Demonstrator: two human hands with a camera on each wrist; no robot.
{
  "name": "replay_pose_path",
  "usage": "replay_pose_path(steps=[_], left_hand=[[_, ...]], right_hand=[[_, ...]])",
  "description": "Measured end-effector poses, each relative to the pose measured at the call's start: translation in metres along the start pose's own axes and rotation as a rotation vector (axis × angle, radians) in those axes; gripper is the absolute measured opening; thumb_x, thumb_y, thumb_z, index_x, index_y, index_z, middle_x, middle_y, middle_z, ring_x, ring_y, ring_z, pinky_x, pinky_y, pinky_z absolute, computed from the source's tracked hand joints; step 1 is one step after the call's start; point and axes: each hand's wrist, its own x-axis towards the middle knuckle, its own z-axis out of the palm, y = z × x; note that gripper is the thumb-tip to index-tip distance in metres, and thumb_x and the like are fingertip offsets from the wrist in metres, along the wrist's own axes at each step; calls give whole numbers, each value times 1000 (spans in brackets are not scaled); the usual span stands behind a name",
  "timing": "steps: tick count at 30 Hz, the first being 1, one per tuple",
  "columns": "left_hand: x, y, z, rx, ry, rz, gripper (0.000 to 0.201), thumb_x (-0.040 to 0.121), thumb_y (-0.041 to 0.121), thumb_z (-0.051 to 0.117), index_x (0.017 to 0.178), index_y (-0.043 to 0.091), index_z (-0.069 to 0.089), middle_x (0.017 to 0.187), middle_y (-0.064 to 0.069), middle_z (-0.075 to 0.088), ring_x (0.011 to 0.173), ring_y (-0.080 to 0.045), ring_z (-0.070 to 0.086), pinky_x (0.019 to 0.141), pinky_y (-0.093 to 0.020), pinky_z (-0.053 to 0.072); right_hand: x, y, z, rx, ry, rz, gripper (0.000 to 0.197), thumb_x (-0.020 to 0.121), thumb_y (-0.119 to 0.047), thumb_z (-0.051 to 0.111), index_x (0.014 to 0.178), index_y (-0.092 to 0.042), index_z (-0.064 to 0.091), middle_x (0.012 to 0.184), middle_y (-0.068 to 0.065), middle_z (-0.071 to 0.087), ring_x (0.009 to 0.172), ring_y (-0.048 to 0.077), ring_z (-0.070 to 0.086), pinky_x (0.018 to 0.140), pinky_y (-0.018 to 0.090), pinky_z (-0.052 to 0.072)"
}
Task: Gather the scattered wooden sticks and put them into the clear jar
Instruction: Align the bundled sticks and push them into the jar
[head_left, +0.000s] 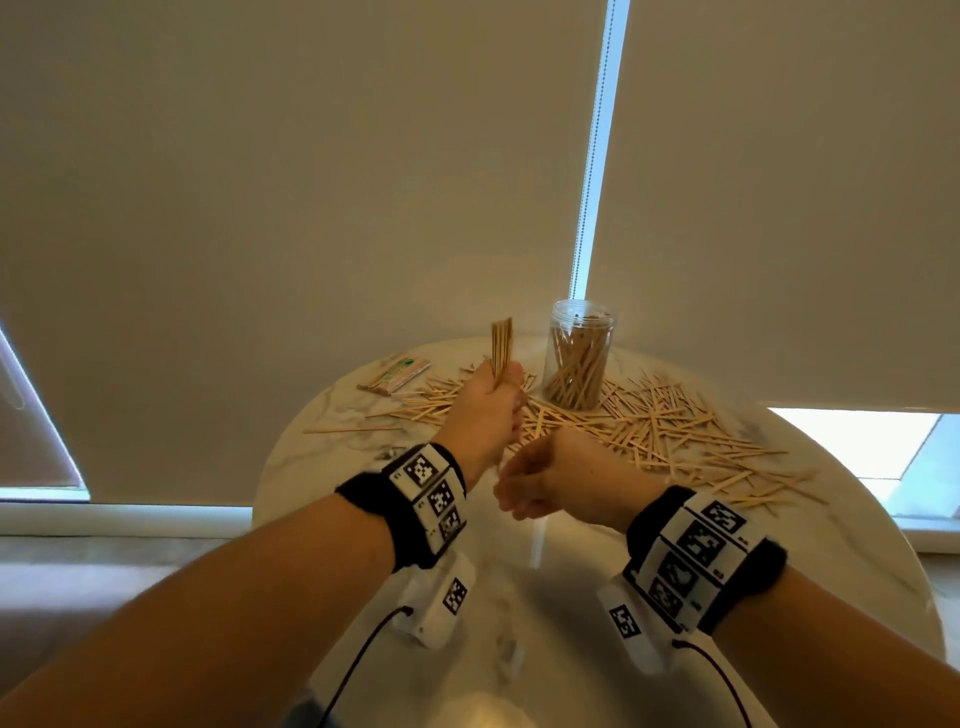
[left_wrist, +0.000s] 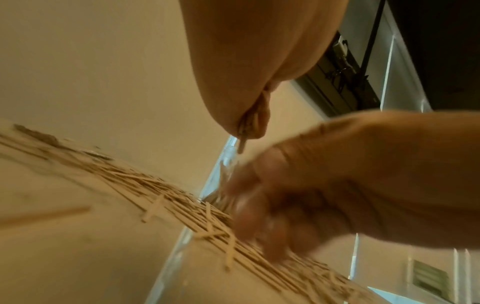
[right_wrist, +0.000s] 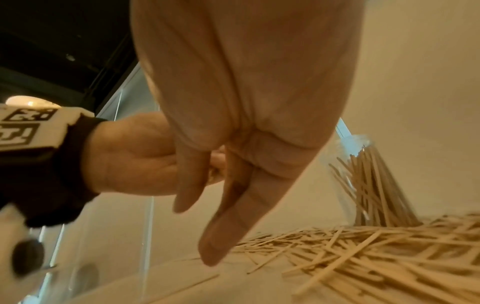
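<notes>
My left hand (head_left: 491, 410) grips an upright bundle of wooden sticks (head_left: 502, 343) above the table, just left of the clear jar (head_left: 579, 358). The jar stands open and holds many sticks. In the left wrist view the bundle's lower ends (left_wrist: 241, 144) poke out below my fist (left_wrist: 259, 72). My right hand (head_left: 524, 491) hovers low near the front of the scattered sticks (head_left: 654, 431) and holds nothing. Its fingers (right_wrist: 223, 226) hang straight down over the table. The jar (right_wrist: 374, 181) and the stick pile (right_wrist: 363, 257) lie to their right.
The round marble table (head_left: 571, 597) stands against drawn roller blinds (head_left: 311, 182). A wrapped packet of sticks (head_left: 395, 374) lies at the back left. One stick (head_left: 353, 429) lies apart on the left. Sticks spread towards the table's right edge.
</notes>
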Motion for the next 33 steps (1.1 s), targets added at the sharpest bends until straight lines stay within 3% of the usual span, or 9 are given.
replay_pose_path(steps=[4, 10, 13, 17, 19, 23, 27, 30, 33], left_hand=[[36, 11, -70, 824, 5, 106, 29, 96, 49, 57, 82, 23, 55, 69, 7, 53, 62, -13, 51, 59, -28, 39], [90, -4, -177, 1419, 30, -279, 20, 86, 29, 74, 99, 17, 65, 102, -6, 68, 91, -24, 63, 75, -33, 49], [100, -23, -190, 1592, -120, -428, 34, 83, 32, 77, 110, 16, 65, 111, -4, 67, 100, -24, 64, 83, -32, 50], [101, -38, -180, 1687, -148, -359, 26, 93, 29, 64, 109, 9, 68, 107, -10, 69, 95, -27, 65, 75, -30, 49], [99, -44, -170, 1713, -186, -317, 26, 98, 25, 52, 111, 7, 65, 110, -12, 67, 98, -28, 64, 75, -29, 47], [95, -53, -155, 1701, -292, -274, 29, 101, 29, 46, 108, 5, 62, 107, -13, 65, 86, -24, 58, 75, -31, 46], [102, -44, -138, 1526, -148, -109, 22, 102, 27, 45, 110, 8, 49, 96, -10, 59, 80, -25, 54, 67, -31, 40], [119, -43, -128, 1494, -76, -31, 40, 103, 33, 47, 130, 4, 49, 117, -16, 63, 99, -32, 59, 77, -32, 42], [143, -53, -126, 1517, -171, -64, 70, 88, 54, 64, 139, 8, 47, 136, -11, 57, 121, -29, 55, 100, -39, 45]], right_hand=[[16, 15, -10, -428, 96, 128, 31, 86, -43, 74, 104, -19, 71, 93, -2, 73, 88, 14, 68, 86, 34, 57], [50, 38, -20, -708, 44, 315, 76, 61, -73, 77, 114, -20, 63, 108, -2, 67, 97, 19, 63, 90, 37, 56], [59, 39, -27, -686, 46, 342, 65, 66, -66, 80, 108, -20, 63, 103, -2, 67, 94, 18, 61, 87, 33, 54], [63, 37, -41, -692, 74, 311, 42, 81, -47, 78, 108, -18, 66, 105, 1, 68, 97, 18, 61, 83, 31, 52], [65, 39, -43, -728, 76, 303, 31, 85, -41, 76, 104, -18, 68, 102, 2, 68, 92, 17, 61, 71, 27, 48], [67, 44, -44, -758, 88, 300, 26, 86, -36, 74, 101, -16, 68, 97, 2, 67, 88, 18, 60, 67, 26, 44], [70, 44, -40, -777, 82, 291, 20, 89, -31, 71, 96, -12, 67, 85, 1, 62, 79, 18, 58, 55, 23, 40], [72, 44, -37, -833, 79, 265, 16, 93, -27, 63, 84, -15, 59, 73, -2, 51, 69, 15, 51, 53, 21, 37], [75, 45, -37, -832, 81, 262, 27, 95, -24, 59, 72, -20, 46, 73, -3, 47, 62, 9, 42, 51, 19, 32]])
